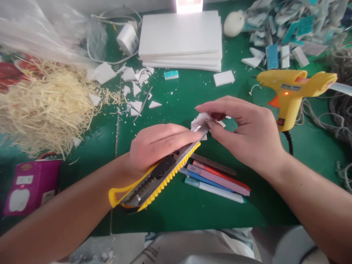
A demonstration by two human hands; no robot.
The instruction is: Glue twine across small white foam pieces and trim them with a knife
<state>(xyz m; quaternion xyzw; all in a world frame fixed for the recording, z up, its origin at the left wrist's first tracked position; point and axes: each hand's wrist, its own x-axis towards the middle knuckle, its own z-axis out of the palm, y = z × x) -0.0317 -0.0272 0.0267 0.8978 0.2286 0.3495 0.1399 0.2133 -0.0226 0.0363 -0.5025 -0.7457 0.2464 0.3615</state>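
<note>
My left hand [165,145] is closed around a yellow utility knife [162,172], its handle slanting down toward me and its blade pointing up and away to the right. Between the thumb and fingers of my right hand [242,128] is a small white foam piece [200,121]. The blade end of the knife meets this piece, though the fingers partly hide the contact. Below the hands lie several felt-tip pens [220,178] side by side, with a dark, flat strip [214,164] beside them.
A yellow hot glue gun [294,88] with a lit orange light lies at the right. White foam sheets [180,36] are stacked at the back. Foam scraps [134,88] and straw-like shreds [46,106] cover the left. A purple box [33,187] sits at lower left.
</note>
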